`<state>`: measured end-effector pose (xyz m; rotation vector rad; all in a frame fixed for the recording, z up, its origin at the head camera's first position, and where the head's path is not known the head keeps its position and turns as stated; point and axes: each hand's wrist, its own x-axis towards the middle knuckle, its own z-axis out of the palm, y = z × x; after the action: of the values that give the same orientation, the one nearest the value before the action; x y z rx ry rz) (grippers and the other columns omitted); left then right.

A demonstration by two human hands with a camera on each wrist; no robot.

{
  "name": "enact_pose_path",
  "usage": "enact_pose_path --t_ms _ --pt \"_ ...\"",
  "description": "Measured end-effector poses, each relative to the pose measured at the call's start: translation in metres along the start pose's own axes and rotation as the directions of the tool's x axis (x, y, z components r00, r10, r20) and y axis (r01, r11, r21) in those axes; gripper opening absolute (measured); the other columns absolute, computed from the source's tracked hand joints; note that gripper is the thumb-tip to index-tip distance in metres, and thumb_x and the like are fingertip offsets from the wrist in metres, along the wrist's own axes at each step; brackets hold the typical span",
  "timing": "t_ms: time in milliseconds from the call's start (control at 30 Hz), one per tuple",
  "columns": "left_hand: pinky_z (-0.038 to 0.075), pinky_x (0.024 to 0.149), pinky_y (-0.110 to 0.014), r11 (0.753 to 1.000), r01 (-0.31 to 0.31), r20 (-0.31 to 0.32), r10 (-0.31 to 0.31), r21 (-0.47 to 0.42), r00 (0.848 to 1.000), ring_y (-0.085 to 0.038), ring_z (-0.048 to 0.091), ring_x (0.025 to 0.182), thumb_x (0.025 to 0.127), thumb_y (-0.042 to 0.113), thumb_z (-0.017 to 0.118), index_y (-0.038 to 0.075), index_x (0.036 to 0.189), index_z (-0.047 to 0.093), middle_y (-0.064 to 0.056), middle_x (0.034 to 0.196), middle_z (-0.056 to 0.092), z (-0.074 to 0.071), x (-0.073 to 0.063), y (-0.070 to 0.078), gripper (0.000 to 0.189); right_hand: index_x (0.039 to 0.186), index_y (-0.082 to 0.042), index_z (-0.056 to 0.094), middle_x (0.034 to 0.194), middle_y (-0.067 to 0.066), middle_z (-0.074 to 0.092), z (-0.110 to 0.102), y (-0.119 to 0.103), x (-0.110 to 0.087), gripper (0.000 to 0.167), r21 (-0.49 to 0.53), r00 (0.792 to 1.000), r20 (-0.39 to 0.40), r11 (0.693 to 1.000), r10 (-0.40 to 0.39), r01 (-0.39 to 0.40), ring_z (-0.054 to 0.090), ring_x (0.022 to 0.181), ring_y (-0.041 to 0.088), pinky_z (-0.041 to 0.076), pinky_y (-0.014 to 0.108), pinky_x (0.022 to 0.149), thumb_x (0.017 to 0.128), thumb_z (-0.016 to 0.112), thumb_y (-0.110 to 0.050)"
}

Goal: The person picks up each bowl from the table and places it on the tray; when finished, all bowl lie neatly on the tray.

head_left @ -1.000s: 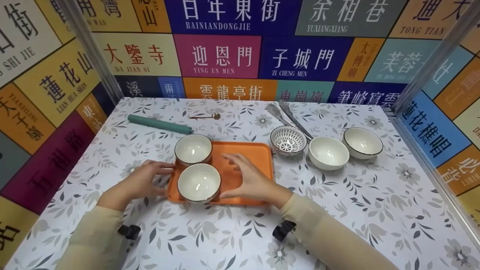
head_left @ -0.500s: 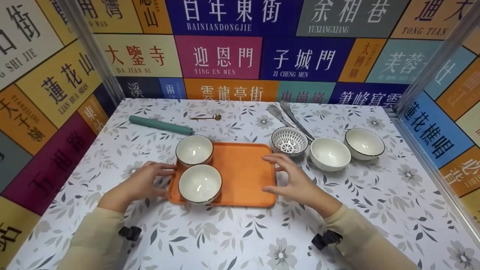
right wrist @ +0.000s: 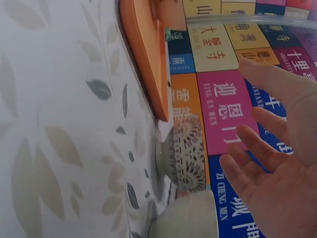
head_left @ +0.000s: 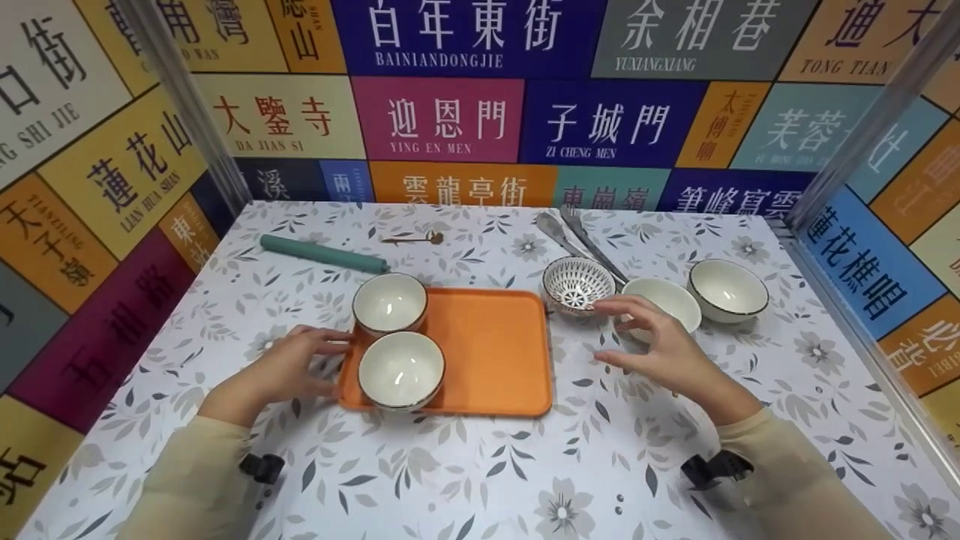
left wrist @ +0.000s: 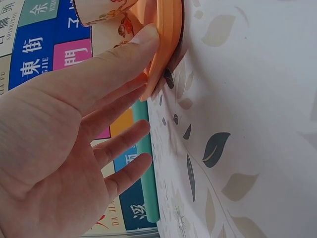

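An orange tray lies mid-table, with two white bowls standing at its left end, a rear bowl and a front bowl. At the tray's left edge is my left hand, fingers loosely spread and thumb right at the rim, as the left wrist view shows. My right hand hovers right of the tray with thumb and fingers apart, holding nothing. In the head view it partly covers a plain white bowl. Beside that stand a black-and-white patterned bowl and a dark-rimmed bowl.
A green cylindrical roll lies behind the tray at the left, and a small thin gold-coloured item is near it. Metal utensils lie behind the patterned bowl. Sign-covered walls enclose the back and sides of the flowered table.
My right hand has moved rightward from beside the front bowl, across the tray, to near the bowls on the right. My left hand stays at the tray's left edge.
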<state>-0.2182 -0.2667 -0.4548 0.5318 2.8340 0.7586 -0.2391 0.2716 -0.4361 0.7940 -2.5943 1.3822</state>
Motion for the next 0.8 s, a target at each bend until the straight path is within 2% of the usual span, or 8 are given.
enact_pose_path --t_ms 167,367,533,700,800 --pt "0.037 0.114 -0.064 1.0 0.028 0.014 -0.028 -0.001 0.999 -0.039 0.045 0.138 0.078 0.015 0.089 0.005 0.137 0.066 -0.009 0.15 0.06 0.0 0.001 0.0 0.064 0.138 -0.012 0.065 0.143 0.007 0.061 -0.028 0.014 -0.004 0.062 -0.017 1.0 0.007 1.0 0.002 -0.002 0.055 0.127 0.002 0.051 0.022 0.101 0.081 0.088 -0.01" --pt "0.036 0.114 -0.066 0.999 0.05 0.03 -0.05 -0.015 0.998 -0.04 0.043 0.14 0.079 0.015 0.089 0.007 0.139 0.065 -0.008 0.15 0.059 0.0 0.002 -0.001 0.066 0.14 -0.008 0.062 0.144 0.013 0.059 -0.063 0.029 -0.009 0.063 -0.033 0.999 0.009 0.999 0.031 -0.031 0.055 0.127 0.002 0.05 0.018 0.1 0.082 0.087 -0.008" --pt "0.035 0.114 -0.066 0.998 0.054 0.028 -0.053 -0.02 0.998 -0.04 0.043 0.14 0.079 0.015 0.088 0.008 0.141 0.064 -0.008 0.149 0.061 -0.001 0.001 -0.001 0.067 0.143 -0.011 0.06 0.142 0.009 0.058 -0.091 0.044 -0.015 0.069 -0.093 0.995 -0.02 0.991 0.098 -0.099 0.058 0.121 0.001 0.048 0.01 0.098 0.081 0.089 -0.013" --pt "0.035 0.114 -0.066 0.998 0.064 0.029 -0.063 -0.027 0.998 -0.039 0.044 0.139 0.079 0.014 0.088 0.009 0.143 0.062 -0.007 0.148 0.062 -0.002 0.0 0.0 0.069 0.144 -0.012 0.059 0.146 0.006 0.057 -0.118 0.064 -0.021 0.075 -0.142 0.989 -0.073 0.981 0.125 -0.135 0.053 0.125 -0.002 0.044 0.007 0.096 0.077 0.092 -0.011" --pt "0.036 0.113 -0.065 0.998 0.053 0.024 -0.053 -0.022 0.998 -0.04 0.045 0.139 0.079 0.013 0.088 0.007 0.142 0.063 -0.008 0.147 0.062 -0.001 0.0 0.001 0.068 0.145 -0.015 0.06 0.145 0.0 0.057 -0.135 0.076 -0.025 0.075 -0.158 0.979 -0.102 0.969 0.175 -0.19 0.049 0.126 -0.003 0.04 0.006 0.096 0.077 0.092 -0.011"
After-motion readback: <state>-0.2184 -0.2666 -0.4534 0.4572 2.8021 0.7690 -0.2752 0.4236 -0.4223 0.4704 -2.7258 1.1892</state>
